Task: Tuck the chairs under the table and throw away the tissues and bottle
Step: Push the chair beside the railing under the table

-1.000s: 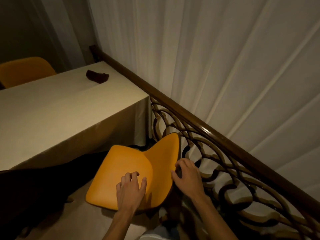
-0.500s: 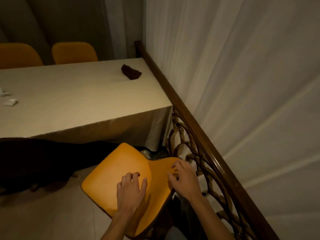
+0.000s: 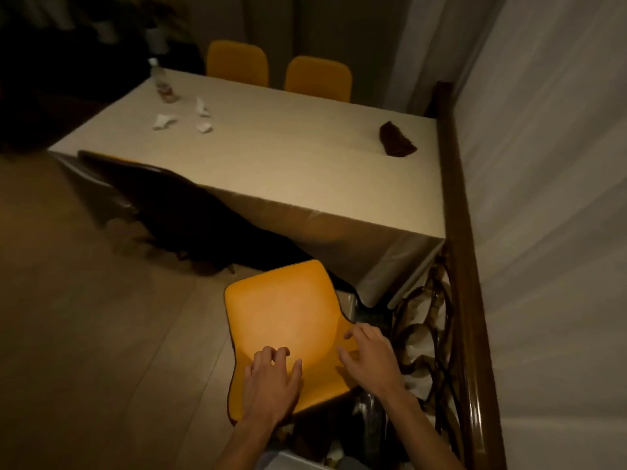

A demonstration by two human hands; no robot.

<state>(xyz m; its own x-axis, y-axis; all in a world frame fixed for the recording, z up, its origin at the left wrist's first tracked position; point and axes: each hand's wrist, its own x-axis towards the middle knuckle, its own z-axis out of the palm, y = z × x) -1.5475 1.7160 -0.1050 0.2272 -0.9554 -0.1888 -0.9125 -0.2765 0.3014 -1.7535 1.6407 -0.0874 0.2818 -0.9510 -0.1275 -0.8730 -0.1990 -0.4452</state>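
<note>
In the head view, low in the frame, both hands rest on the back of the near orange chair (image 3: pixel 288 320), which stands just short of the table's near edge. The left hand (image 3: pixel 271 385) lies palm-down with fingers bent and fingertips pressing the backrest. The right hand (image 3: pixel 369 359) grips the backrest's right edge with curled fingers. On the table (image 3: pixel 288 164), upper left, stand the bottle (image 3: pixel 163 83) and three crumpled tissues (image 3: pixel 164 121). A dark cloth (image 3: pixel 396 140) lies at upper right.
</note>
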